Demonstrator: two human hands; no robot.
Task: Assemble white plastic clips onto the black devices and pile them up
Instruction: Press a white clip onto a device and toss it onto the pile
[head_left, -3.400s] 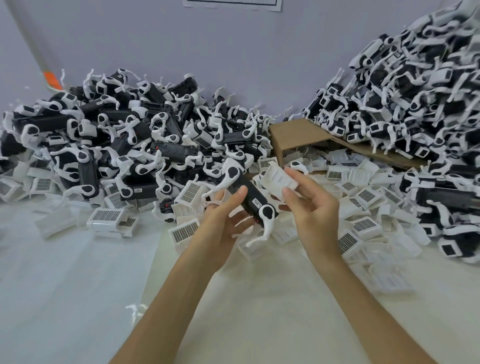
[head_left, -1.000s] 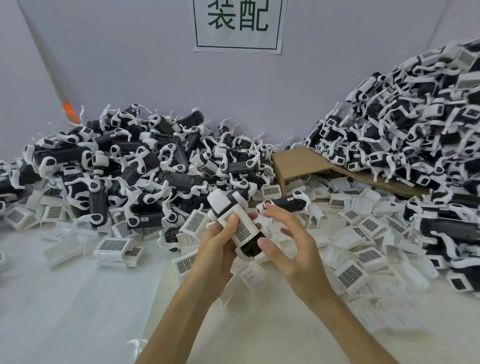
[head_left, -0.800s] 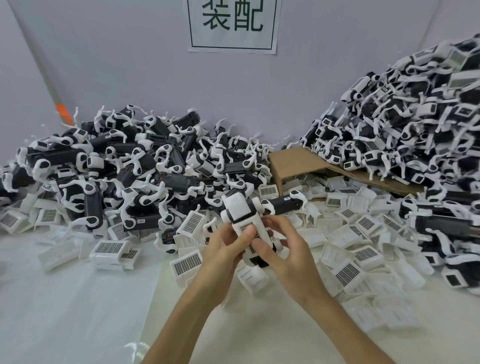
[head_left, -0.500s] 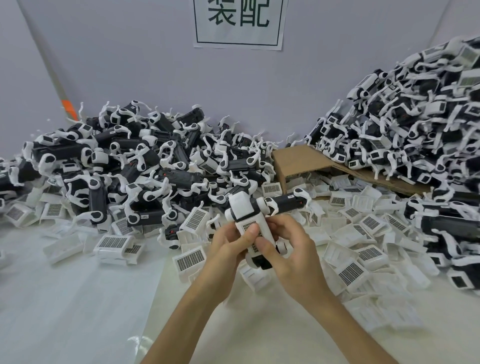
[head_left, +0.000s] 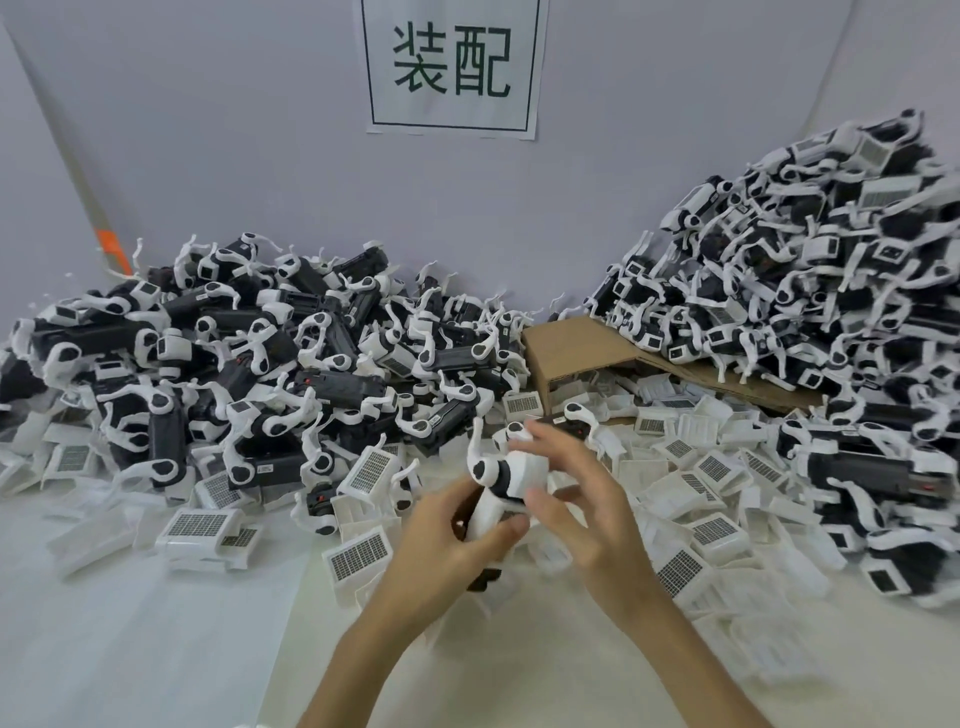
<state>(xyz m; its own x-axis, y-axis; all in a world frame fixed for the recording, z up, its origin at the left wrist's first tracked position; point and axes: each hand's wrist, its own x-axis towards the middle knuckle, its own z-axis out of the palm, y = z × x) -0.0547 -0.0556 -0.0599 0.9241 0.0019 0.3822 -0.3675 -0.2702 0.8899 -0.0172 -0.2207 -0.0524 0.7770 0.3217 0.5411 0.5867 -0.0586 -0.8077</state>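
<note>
Since half a second ago you've tipped the device (head_left: 485, 470) slightly and fanned out your right fingers. Your left grip (head_left: 447, 530) wraps its lower body. Your right grip (head_left: 582, 514) pinches the clip (head_left: 527, 470) at its top end between thumb and forefinger. Device and clip sit between your hands, above the worktop (head_left: 156, 623), long axis near upright. If the clip feels seated, the clipped pile (head_left: 831, 291) lies to your right, nearer the right grip.
</note>
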